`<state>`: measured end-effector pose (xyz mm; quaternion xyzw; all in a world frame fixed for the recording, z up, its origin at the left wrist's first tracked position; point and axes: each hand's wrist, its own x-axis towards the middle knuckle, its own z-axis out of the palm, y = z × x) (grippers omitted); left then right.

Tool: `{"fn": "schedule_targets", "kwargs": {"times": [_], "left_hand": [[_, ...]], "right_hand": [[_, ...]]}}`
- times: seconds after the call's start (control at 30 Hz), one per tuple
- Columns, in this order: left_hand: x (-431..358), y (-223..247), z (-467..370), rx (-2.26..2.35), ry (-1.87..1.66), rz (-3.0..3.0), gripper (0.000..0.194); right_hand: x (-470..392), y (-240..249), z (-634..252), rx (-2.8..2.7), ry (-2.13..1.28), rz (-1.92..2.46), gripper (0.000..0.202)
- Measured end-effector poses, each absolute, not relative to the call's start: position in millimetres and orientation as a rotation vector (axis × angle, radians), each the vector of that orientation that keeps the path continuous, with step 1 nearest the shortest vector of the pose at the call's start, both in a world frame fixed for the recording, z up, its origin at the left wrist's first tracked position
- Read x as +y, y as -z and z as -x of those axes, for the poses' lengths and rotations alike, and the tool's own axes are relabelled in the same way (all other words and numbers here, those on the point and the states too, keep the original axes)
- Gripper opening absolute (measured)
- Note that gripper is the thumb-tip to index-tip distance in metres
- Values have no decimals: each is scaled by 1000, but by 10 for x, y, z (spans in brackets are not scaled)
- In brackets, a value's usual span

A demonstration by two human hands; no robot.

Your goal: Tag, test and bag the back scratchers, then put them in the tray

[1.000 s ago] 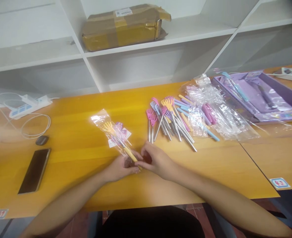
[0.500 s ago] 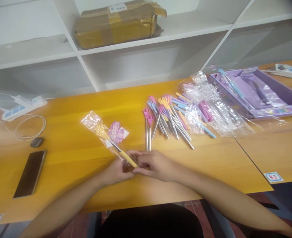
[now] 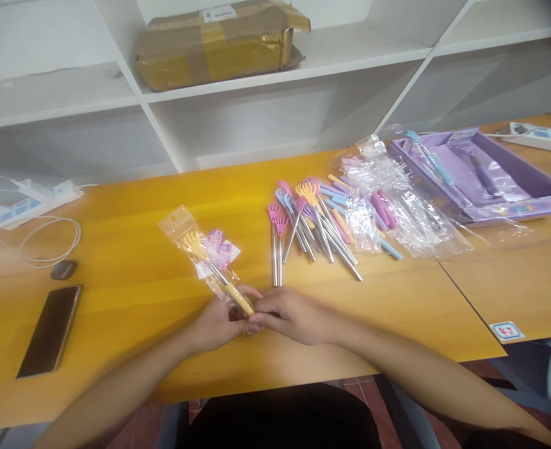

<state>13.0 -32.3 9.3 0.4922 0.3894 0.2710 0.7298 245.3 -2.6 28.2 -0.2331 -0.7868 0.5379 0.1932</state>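
Observation:
A yellow back scratcher with a hand-shaped head and a metal shaft lies slantwise inside a clear plastic bag. My left hand is closed around the handle end of the bagged scratcher from the left. From the right, my right hand pinches the handle's lower tip and the bag's end. Behind the bag are small pink printed cards. Ahead of my right hand lies a pile of pink, blue and yellow back scratchers with bare metal shafts.
Loose coloured handle sleeves and a heap of clear bags lie to the right, beside a purple display box holding bagged scratchers. A phone, a dark earbud case and a power strip are left. Shelves hold a carton.
The bag's top and the scratcher's head have swung slightly right and turned flatter toward me. My right fingers have closed in on the handle's tip. The view has shifted a little.

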Motion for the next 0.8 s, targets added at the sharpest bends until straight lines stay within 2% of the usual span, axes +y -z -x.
{"fn": "schedule_targets", "kwargs": {"times": [0.27, 0.63, 0.8], "left_hand": [[-301, -174, -118, 844, -582, -1095, 46], [-263, -158, -7, 791, -626, -1267, 15], [-301, -126, 15, 809, -565, -1297, 20]], "right_hand": [[-19, -363, -2449, -2076, -1648, 555, 47], [-74, -294, -2467, -1707, -2051, 593, 58], [-87, -291, -2463, -1537, -2235, 560, 58]]}}
